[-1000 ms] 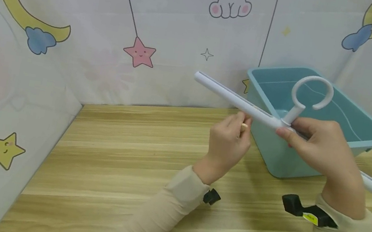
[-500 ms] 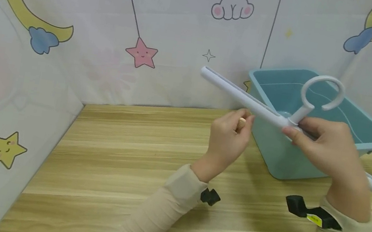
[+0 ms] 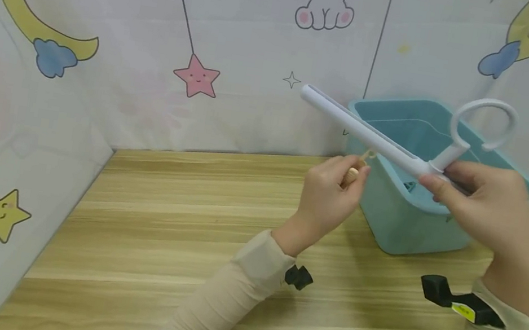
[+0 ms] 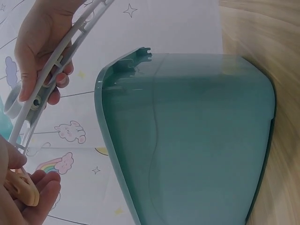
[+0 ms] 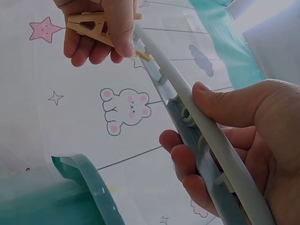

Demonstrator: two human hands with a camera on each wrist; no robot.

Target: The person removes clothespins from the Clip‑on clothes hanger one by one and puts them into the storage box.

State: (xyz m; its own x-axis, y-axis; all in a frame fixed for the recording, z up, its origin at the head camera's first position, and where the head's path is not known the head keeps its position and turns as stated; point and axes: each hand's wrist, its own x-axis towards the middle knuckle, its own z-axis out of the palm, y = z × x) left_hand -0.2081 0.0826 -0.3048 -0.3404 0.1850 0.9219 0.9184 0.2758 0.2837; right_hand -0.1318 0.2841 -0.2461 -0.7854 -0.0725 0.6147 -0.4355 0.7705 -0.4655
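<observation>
My right hand (image 3: 494,208) holds a white plastic clothes hanger (image 3: 376,139) near the foot of its ring-shaped hook (image 3: 458,122), thumb on the near side of the bar. The hanger tilts down to the right, in front of the tub. My left hand (image 3: 327,194), just below the hanger's left arm, pinches a pale orange clothes peg (image 5: 105,35). Fingers hide part of the peg. In the right wrist view, one end of it comes close to the hanger's slotted underside; whether they touch I cannot tell.
A teal plastic tub (image 3: 404,226) stands on the wooden table (image 3: 172,231) behind and below the hanger. Something small and dark shows inside it. A patterned white cloth (image 3: 256,49) hangs at the back and left.
My right hand has carried the hanger to the right, its left end rising slightly. My left hand has barely moved, and more of the peg now shows above its fingers.
</observation>
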